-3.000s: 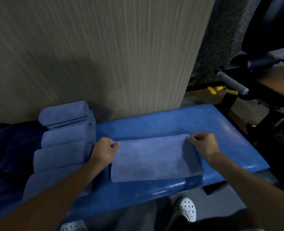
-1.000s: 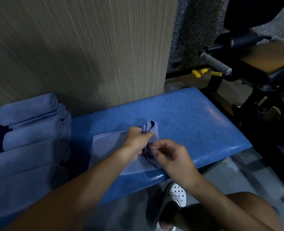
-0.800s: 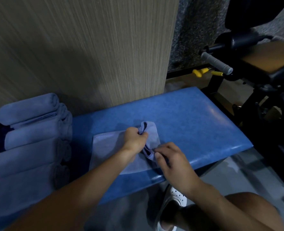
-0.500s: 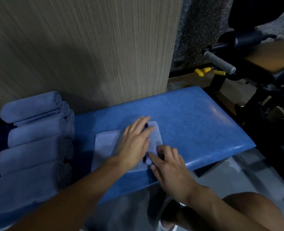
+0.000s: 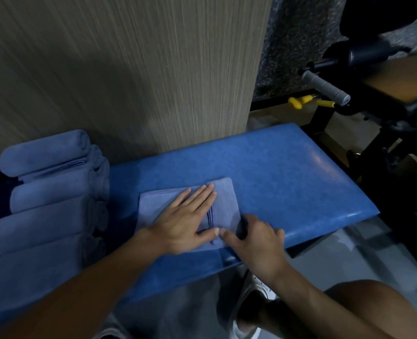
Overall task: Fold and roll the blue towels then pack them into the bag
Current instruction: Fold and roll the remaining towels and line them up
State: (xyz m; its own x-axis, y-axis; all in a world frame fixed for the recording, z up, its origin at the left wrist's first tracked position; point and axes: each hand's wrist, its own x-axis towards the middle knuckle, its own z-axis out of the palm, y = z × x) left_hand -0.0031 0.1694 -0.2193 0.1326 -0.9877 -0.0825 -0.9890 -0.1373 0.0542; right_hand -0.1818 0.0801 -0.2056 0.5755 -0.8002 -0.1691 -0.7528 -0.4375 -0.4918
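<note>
The folded blue towel (image 5: pixel 224 199) lies on the blue padded table (image 5: pixel 288 177), just below the middle of the frame. The left hand (image 5: pixel 185 221) lies flat on top of it, fingers straight and together, holding nothing. The right hand (image 5: pixel 256 245) sits at the towel's lower right corner with bent fingers, one fingertip touching the cloth; whether it grips the cloth cannot be made out. Rolled towels (image 5: pixel 53 192) are stacked at the left of the frame.

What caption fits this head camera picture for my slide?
Left hand presses flat on a folded blue towel on the blue padded bench, right hand at its near corner, rolled blue towels alongside.
</note>
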